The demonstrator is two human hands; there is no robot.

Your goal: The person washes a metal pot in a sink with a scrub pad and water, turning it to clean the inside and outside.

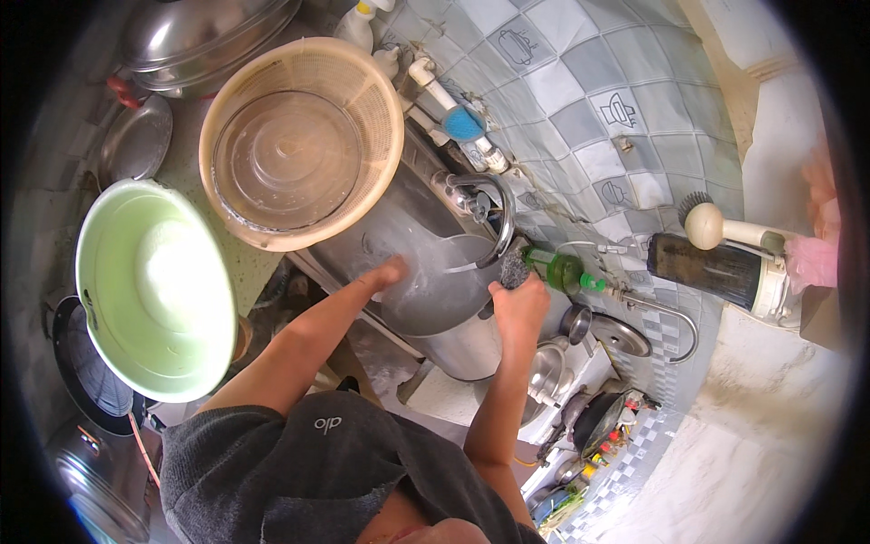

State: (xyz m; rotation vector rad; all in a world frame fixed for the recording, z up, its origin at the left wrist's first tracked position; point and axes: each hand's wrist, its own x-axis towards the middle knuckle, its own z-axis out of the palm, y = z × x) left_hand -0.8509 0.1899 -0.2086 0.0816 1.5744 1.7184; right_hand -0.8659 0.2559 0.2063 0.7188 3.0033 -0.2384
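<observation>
A large metal pot (452,343) stands tilted at the sink in front of me. Water runs from the curved chrome faucet (504,214) into its mouth. My left hand (390,273) is at the pot's left side, by the wet inner wall, and its fingertips are hidden. At the pot's right rim, my right hand (522,302) holds a dark grey mesh scourer (514,269). A green bottle (561,270) lies just past that hand, against the tiled wall.
A beige plastic basket (214,153) with a clear lid-like disc inside sits beyond the sink. A pale green basin (98,238) stands at left, above a dark pan (64,360). Metal bowls (544,367) and a wok (598,421) crowd the right. A brush (707,224) hangs over there.
</observation>
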